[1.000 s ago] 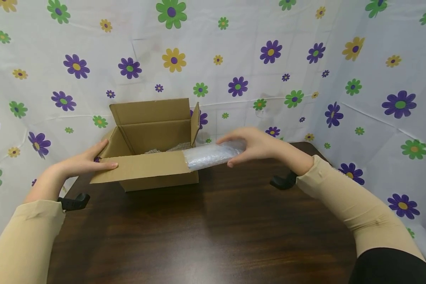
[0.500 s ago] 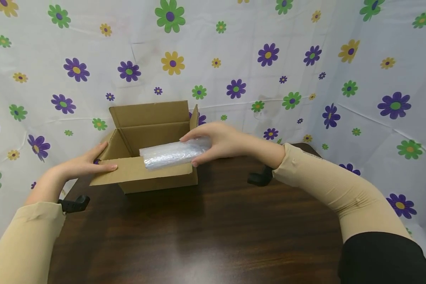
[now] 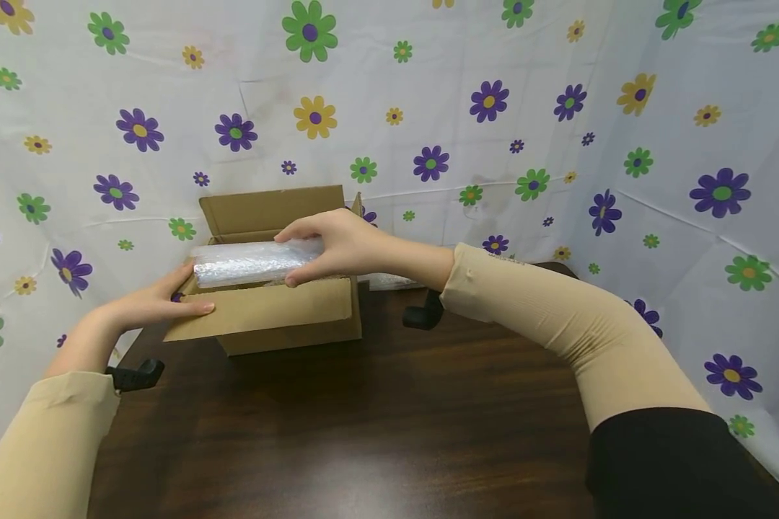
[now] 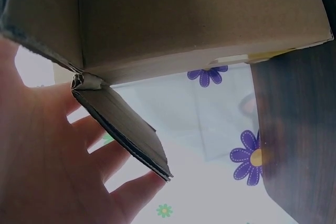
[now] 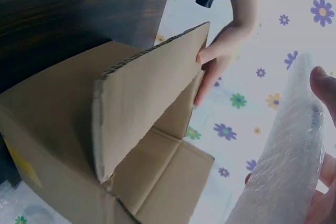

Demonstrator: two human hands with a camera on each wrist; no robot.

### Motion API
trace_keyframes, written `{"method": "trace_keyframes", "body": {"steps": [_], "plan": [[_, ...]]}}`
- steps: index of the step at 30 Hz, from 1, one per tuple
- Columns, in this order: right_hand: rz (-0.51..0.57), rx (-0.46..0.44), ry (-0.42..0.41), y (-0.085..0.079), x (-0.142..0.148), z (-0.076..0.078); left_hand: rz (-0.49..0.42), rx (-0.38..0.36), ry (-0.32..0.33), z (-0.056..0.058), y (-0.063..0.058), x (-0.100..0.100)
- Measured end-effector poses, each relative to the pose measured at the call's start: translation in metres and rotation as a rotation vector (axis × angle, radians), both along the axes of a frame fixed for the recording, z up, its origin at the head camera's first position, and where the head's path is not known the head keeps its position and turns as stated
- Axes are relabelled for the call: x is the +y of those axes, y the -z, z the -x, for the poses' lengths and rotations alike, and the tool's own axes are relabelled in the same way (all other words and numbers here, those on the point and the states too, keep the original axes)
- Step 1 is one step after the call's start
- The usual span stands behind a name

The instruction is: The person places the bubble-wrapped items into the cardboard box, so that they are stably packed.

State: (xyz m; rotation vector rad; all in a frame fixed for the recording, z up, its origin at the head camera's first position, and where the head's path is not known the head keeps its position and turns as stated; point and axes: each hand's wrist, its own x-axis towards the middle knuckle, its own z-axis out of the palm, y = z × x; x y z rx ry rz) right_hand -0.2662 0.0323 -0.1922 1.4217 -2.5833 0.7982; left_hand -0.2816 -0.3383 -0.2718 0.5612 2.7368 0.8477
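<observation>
An open cardboard box stands on the dark table with its flaps spread. My left hand grips its front left corner, thumb on top of the front flap. In the left wrist view, the fingers lie spread behind a side flap. Above the box opening, my right hand holds a flat bundle in clear bubble wrap, thumb on the near side and fingers over the far side. What the wrap encloses is hidden. The right wrist view shows the bundle tilted, beside the box.
More clear bubble wrap lies on the table just right of the box, partly behind my right forearm. A white flowered cloth hangs close behind the box and along the right side. The box's back flap stands up against it.
My right hand has carried the bubble-wrapped bundle leftward, from the box's right end to above its opening. My left hand has stayed at the corner. The wrap on the right has come into view.
</observation>
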Motion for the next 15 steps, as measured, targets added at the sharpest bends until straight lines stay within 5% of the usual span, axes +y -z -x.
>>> {"method": "trace_keyframes", "body": {"steps": [15], "plan": [[-0.091,-0.07,0.095,-0.003,-0.051,0.04,-0.044,0.022,0.016,0.005,0.005,-0.003]]}}
